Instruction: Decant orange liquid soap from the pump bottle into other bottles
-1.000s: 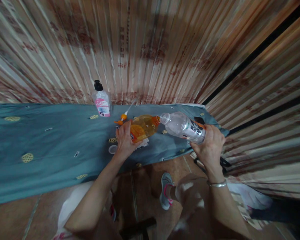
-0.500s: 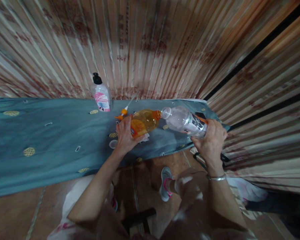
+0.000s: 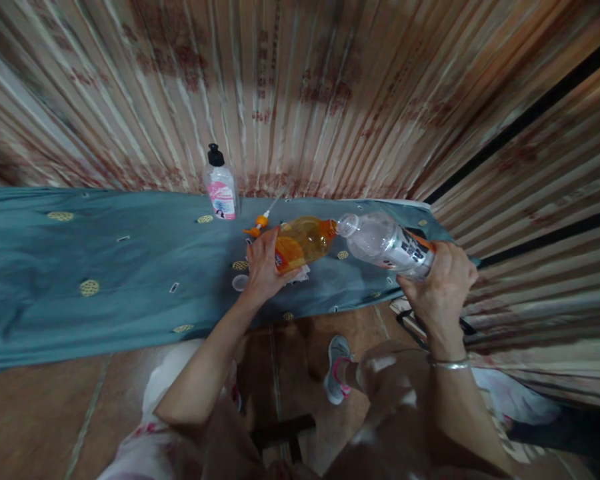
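My left hand (image 3: 267, 270) is wrapped round an orange see-through bottle (image 3: 307, 243), tilted on its side with its neck toward the right. In my right hand (image 3: 440, 287) is a clear plastic bottle (image 3: 380, 241) with a black-and-white label, tipped so that its open mouth meets the orange bottle's neck. Whether liquid passes between them I cannot tell. Just beyond my left hand lies an orange pump top (image 3: 259, 225) with a thin tube. A small round clear lid (image 3: 240, 283) rests beside my left wrist.
A clear bottle with a black cap and pink label (image 3: 222, 190) stands at the back of the cloth-covered table (image 3: 145, 267). Pleated curtains (image 3: 300, 87) hang behind and to the right. Below are my legs, a shoe (image 3: 337, 370) and the tiled floor.
The whole view has shifted, so everything appears slightly farther right. Both hands keep hold of their bottles, mouth to mouth, with little visible change between them.
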